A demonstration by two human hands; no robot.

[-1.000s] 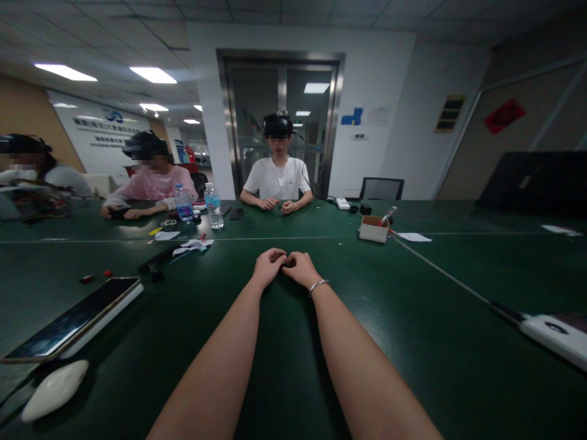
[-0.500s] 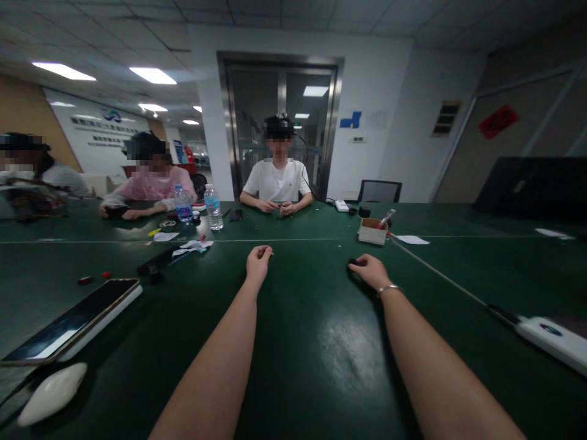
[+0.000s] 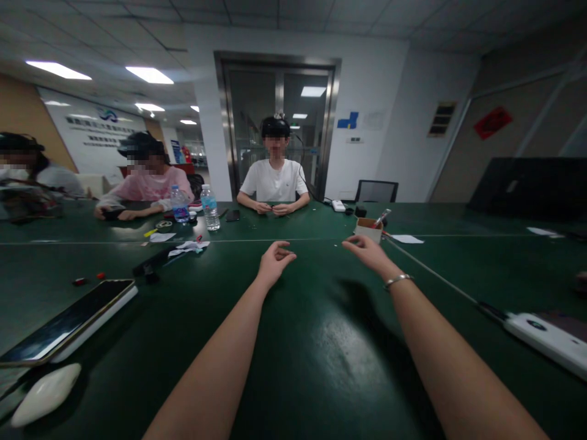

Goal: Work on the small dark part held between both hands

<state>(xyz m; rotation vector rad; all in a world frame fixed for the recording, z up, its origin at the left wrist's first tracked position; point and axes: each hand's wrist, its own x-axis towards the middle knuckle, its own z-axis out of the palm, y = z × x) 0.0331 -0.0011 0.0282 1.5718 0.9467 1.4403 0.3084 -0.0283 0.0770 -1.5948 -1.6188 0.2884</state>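
My left hand (image 3: 274, 264) is just above the green table (image 3: 293, 342), left of centre. Its thumb and curved fingers are apart, and nothing shows between them. To the right, my right hand (image 3: 368, 253) hangs in the air in front of a small open box (image 3: 362, 228), partly covering it. Its shadow falls on the table well below. The thumb and fingertips are pressed together, pointing left; whatever they hold, if anything, is hidden. A bracelet (image 3: 398, 280) circles the right wrist. A tiny white speck (image 3: 336, 245) lies near the right fingertips.
On the left lie a phone (image 3: 73, 318), a white mouse-like object (image 3: 46, 394) and crumpled paper (image 3: 189, 247). Water bottles (image 3: 210, 209) stand farther back. A white device (image 3: 545, 339) with a cable is at right. A person in white (image 3: 274, 180) sits opposite.
My right hand has risen off the table, and the black thing at its fingertips is out of sight. My left hand has moved right and its pinch has opened.
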